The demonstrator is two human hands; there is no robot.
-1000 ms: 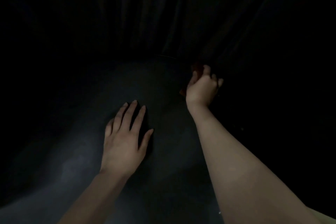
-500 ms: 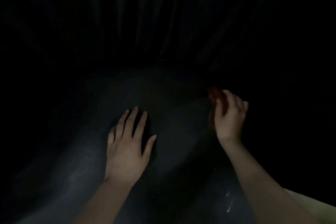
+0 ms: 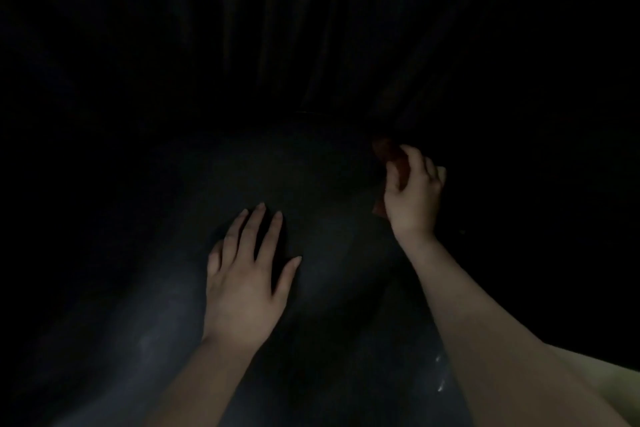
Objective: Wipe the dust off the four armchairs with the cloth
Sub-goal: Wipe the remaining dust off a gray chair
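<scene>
The scene is very dark. A dark, smooth armchair surface (image 3: 325, 204) curves away below me. My left hand (image 3: 246, 274) lies flat on it, palm down, fingers spread. My right hand (image 3: 412, 194) is further up at the chair's right edge, closed around a reddish-brown cloth (image 3: 386, 152). Only small parts of the cloth show, above and below the fingers.
Dark pleated curtains (image 3: 311, 28) hang right behind the chair. A pale strip of surface (image 3: 616, 385) shows at the lower right corner. Everything to the left and right is in black shadow.
My right hand with the cloth slid down and to the right along the chair's edge, then back up a little. My left hand stayed in place.
</scene>
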